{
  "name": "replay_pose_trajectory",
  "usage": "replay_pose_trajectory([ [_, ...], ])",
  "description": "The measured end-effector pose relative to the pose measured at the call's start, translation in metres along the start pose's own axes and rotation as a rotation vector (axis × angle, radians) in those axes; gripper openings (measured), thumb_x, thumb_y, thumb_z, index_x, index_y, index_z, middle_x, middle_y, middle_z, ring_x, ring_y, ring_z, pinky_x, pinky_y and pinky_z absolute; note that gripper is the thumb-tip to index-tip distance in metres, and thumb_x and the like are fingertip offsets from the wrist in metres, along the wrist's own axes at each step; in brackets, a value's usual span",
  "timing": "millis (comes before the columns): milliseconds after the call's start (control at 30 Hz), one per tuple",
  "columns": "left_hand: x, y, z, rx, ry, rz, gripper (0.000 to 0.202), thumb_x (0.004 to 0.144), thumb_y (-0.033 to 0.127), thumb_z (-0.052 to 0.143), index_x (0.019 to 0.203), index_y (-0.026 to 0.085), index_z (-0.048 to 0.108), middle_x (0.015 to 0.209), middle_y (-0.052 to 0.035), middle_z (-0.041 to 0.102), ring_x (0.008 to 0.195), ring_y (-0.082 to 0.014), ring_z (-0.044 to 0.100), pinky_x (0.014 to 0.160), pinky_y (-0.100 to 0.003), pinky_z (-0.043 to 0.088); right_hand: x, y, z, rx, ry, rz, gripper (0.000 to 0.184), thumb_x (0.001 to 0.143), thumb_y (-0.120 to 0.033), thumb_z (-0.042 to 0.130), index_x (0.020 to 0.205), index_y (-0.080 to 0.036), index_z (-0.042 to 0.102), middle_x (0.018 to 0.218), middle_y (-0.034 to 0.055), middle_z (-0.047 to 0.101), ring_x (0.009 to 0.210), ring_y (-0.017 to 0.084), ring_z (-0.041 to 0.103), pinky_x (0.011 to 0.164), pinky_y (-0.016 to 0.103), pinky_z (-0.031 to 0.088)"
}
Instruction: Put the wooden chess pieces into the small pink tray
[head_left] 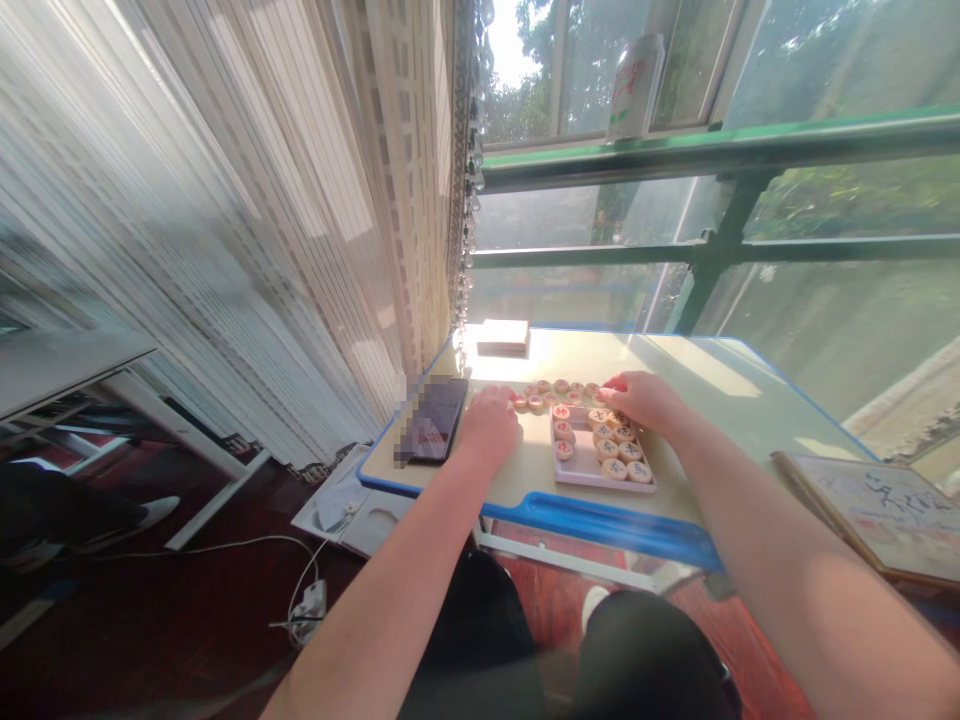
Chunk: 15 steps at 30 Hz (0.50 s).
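Observation:
Round wooden Chinese chess pieces [562, 386] lie in two short rows on the pale tabletop. My left hand [491, 425] rests on the table at the left end of these rows, its fingers stretched out and touching or close to the end piece. At the right end, my right hand [637, 396] reaches over the box corner with fingers extended, the tips against or beside the last piece. In front stands a shallow, pale open box [587, 466]. Several red-marked pieces [562, 431] line its left side, and blue-marked pieces [614, 469] fill its right side, partly under my right hand.
Left of my left hand lies a dark tablet [436, 420], partly pixelated. A small white box [504, 335] sits at the table's back edge. Curtains [300, 200] hang at left, a can [634, 88] stands on the window rail, and a framed board [877, 510] leans at right.

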<state>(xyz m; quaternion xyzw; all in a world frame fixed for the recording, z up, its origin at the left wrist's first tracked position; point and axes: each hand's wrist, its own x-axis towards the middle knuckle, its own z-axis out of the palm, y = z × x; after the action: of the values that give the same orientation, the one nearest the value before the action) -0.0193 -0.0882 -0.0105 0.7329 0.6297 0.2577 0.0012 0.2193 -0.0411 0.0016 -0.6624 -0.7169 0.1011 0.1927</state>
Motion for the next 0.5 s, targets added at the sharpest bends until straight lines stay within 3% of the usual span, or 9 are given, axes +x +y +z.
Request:
replay_pose_trajectory([
  [200, -0.001, -0.001, 0.004, 0.015, -0.058, 0.217, 0.031, 0.086, 0.018, 0.043, 0.108, 0.026, 0.064, 0.123, 0.0004, 0.061, 0.111, -0.0194, 0.051, 0.100, -0.034, 0.041, -0.007, -0.011, -0.002, 0.124, -0.006, -0.145, 0.034, 0.080, -0.038, 0.047, 0.093, -0.020, 0.072, 0.099, 0.0064, 0.069, 0.087, 0.019, 0.061, 0.074, 0.025, 0.044],
  [333, -0.002, 0.001, 0.004, 0.035, -0.132, 0.208, 0.036, 0.090, 0.021, 0.037, 0.115, 0.030, 0.061, 0.130, 0.0043, 0.057, 0.118, -0.0187, 0.048, 0.103, -0.036, 0.038, -0.012, -0.020, -0.005, 0.147, -0.052, -0.236, 0.037, 0.081, -0.042, 0.046, 0.089, -0.018, 0.074, 0.104, 0.0069, 0.066, 0.098, 0.020, 0.058, 0.087, 0.027, 0.041],
  [500, -0.002, 0.002, 0.006, 0.050, -0.199, 0.189, 0.042, 0.090, 0.017, 0.033, 0.123, 0.031, 0.055, 0.138, 0.0034, 0.049, 0.127, -0.0221, 0.042, 0.105, -0.045, 0.035, -0.013, -0.020, -0.006, 0.066, -0.050, -0.237, 0.033, 0.081, -0.040, 0.049, 0.089, -0.022, 0.075, 0.100, 0.0066, 0.065, 0.103, 0.022, 0.055, 0.098, 0.034, 0.034],
])
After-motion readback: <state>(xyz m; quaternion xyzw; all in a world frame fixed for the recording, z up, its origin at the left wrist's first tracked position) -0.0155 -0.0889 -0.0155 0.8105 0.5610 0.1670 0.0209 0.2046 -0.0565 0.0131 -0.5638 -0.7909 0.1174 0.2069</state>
